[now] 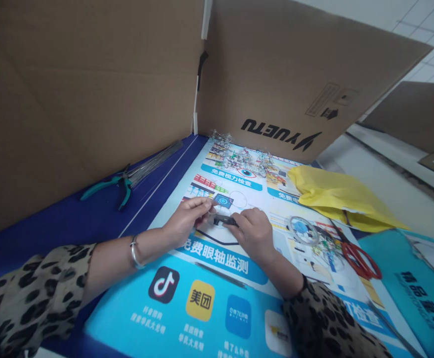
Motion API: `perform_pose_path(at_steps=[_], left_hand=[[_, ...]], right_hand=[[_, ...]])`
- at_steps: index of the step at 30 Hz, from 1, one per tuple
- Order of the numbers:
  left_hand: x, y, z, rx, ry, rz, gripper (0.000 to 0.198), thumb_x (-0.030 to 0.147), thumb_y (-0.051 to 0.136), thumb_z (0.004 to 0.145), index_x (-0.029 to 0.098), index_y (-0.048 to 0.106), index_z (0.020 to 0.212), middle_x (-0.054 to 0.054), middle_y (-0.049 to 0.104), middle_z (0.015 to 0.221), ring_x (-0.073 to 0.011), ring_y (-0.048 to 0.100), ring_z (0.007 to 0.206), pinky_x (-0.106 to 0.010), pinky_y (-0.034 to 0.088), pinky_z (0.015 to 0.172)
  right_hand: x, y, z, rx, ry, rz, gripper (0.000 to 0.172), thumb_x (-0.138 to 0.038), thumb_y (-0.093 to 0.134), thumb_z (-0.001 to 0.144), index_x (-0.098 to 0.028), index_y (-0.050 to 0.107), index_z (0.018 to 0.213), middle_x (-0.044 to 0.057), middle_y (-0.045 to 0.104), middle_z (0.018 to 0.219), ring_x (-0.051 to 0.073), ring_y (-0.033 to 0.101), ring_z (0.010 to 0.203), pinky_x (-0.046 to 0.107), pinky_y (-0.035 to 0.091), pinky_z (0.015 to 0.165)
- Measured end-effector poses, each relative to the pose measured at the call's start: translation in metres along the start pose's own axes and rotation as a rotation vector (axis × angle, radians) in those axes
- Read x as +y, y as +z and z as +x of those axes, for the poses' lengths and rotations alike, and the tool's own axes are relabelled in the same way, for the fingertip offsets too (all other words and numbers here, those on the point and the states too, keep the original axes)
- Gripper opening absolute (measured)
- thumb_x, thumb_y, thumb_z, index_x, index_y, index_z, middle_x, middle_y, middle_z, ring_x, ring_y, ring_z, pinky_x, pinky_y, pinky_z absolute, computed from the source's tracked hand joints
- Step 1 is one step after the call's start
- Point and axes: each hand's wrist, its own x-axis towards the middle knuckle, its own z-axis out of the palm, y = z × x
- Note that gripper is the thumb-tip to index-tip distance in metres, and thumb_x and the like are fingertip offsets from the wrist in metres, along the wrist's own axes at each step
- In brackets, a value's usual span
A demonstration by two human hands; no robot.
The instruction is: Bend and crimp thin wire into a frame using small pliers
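Note:
Above the middle of a printed poster (209, 266), my left hand (187, 219) is closed in a pinch, and what sits between its fingertips is too small to make out. My right hand (256, 233) grips a small dark metal tool (224, 219), which points left toward the left fingertips. The tool's handle end is hidden in my palm, so its exact kind does not show. Both hands are close together, their fingertips nearly touching. A thin wire ring (238, 199) lies on the poster just beyond them.
Teal-handled pliers (124, 187) and a bundle of thin wires (157, 161) lie at left. Tall cardboard panels (276, 74) wall the back and left. Tangled wire pieces (246, 158) lie at the far end. At right are a wire coil (302, 229), red-handled scissors (362, 261) and a yellow bag (336, 196).

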Motion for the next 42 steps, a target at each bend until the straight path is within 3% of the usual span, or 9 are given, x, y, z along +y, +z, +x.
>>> perform_pose_path(at_steps=[3, 10, 15, 21, 42], left_hand=[[0.0001, -0.0002, 0.0003, -0.027, 0.0, -0.03, 0.028, 0.037, 0.059, 0.079, 0.015, 0.064, 0.096, -0.003, 0.058, 0.079, -0.0053, 0.046, 0.054, -0.017, 0.029, 0.043], [0.0019, 0.0005, 0.0, 0.037, -0.022, 0.005, 0.028, 0.04, 0.057, 0.081, 0.013, 0.062, 0.079, 0.0, 0.055, 0.06, -0.0039, 0.042, 0.046, -0.018, 0.029, 0.043], [0.002, 0.0009, 0.0002, 0.078, -0.019, 0.021, 0.025, 0.039, 0.059, 0.079, 0.014, 0.061, 0.08, 0.0, 0.057, 0.064, -0.004, 0.043, 0.047, -0.018, 0.029, 0.043], [0.0023, 0.0001, 0.0009, 0.068, -0.021, 0.063, 0.025, 0.037, 0.058, 0.079, 0.013, 0.064, 0.081, 0.0, 0.055, 0.062, -0.0031, 0.041, 0.044, -0.019, 0.024, 0.04], [0.0054, -0.0013, 0.0054, 0.0, -0.07, 0.116, 0.019, 0.031, 0.061, 0.074, 0.012, 0.062, 0.07, 0.001, 0.051, 0.054, -0.0037, 0.037, 0.038, -0.018, 0.022, 0.035]], right_hand=[[0.0005, 0.0014, -0.0001, 0.008, 0.028, 0.021, 0.022, -0.039, 0.053, 0.084, -0.019, 0.062, 0.081, 0.004, 0.055, 0.072, 0.017, 0.045, 0.073, 0.03, 0.031, 0.066], [-0.001, 0.0012, 0.0009, 0.008, 0.004, 0.0, 0.021, -0.038, 0.055, 0.084, -0.018, 0.062, 0.08, 0.003, 0.054, 0.07, 0.016, 0.045, 0.071, 0.03, 0.031, 0.066], [-0.002, -0.0002, 0.0007, -0.003, -0.019, -0.017, 0.022, -0.039, 0.054, 0.084, -0.019, 0.062, 0.08, 0.003, 0.054, 0.07, 0.016, 0.043, 0.072, 0.03, 0.03, 0.066], [-0.0019, -0.0019, 0.0006, 0.007, -0.055, -0.028, 0.022, -0.039, 0.055, 0.083, -0.018, 0.063, 0.081, 0.004, 0.055, 0.071, 0.017, 0.042, 0.071, 0.031, 0.029, 0.067], [0.0005, -0.0045, -0.0008, 0.068, -0.175, -0.102, 0.02, -0.038, 0.054, 0.084, -0.02, 0.062, 0.089, 0.004, 0.054, 0.074, 0.017, 0.041, 0.072, 0.032, 0.027, 0.065]])
